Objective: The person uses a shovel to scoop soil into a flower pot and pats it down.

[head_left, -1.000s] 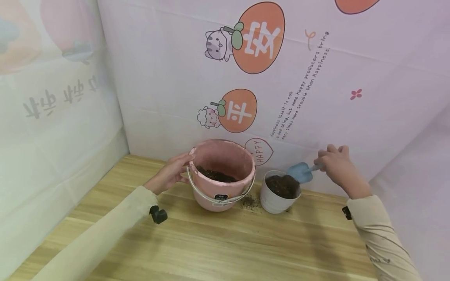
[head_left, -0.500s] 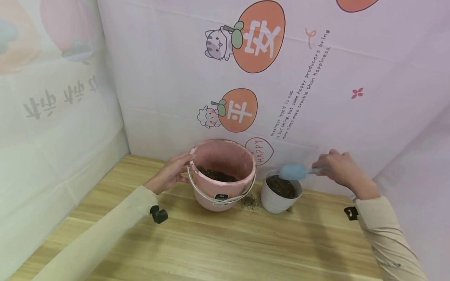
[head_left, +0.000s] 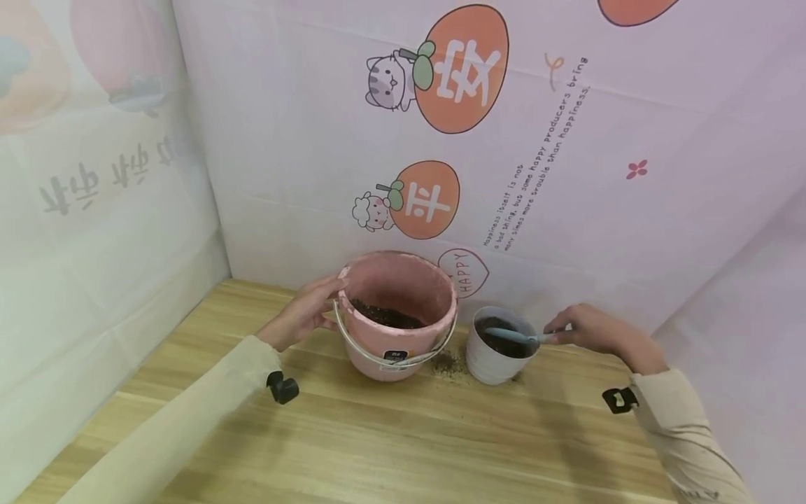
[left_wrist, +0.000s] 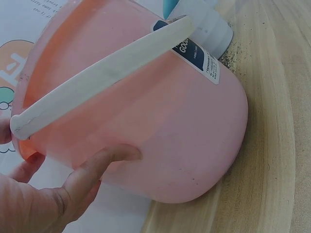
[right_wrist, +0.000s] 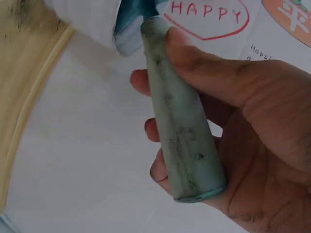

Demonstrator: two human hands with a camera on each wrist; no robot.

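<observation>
A pink bucket (head_left: 406, 280) with a white bail handle stands upright on the table, with dark soil (head_left: 390, 317) low inside. My left hand (head_left: 301, 315) holds its left side; in the left wrist view the thumb (left_wrist: 114, 154) lies against the outer wall and other fingers are up at the rim. To the bucket's right is a small white flowerpot (head_left: 492, 365) with soil in it. My right hand (head_left: 592, 327) grips a blue garden trowel (head_left: 506, 335) by its soil-smudged, pale handle (right_wrist: 184, 131). The trowel's blade lies nearly level inside the pot's mouth, over the soil.
Spilled soil (head_left: 447, 362) dots the wooden table (head_left: 378, 434) between bucket and pot. A printed white cloth (head_left: 302, 175) hangs close behind both, with more cloth at the left and right sides.
The right hand has lowered, and the trowel has gone from tilted at the pot's right rim to nearly level inside its mouth. The left hand and bucket stay put.
</observation>
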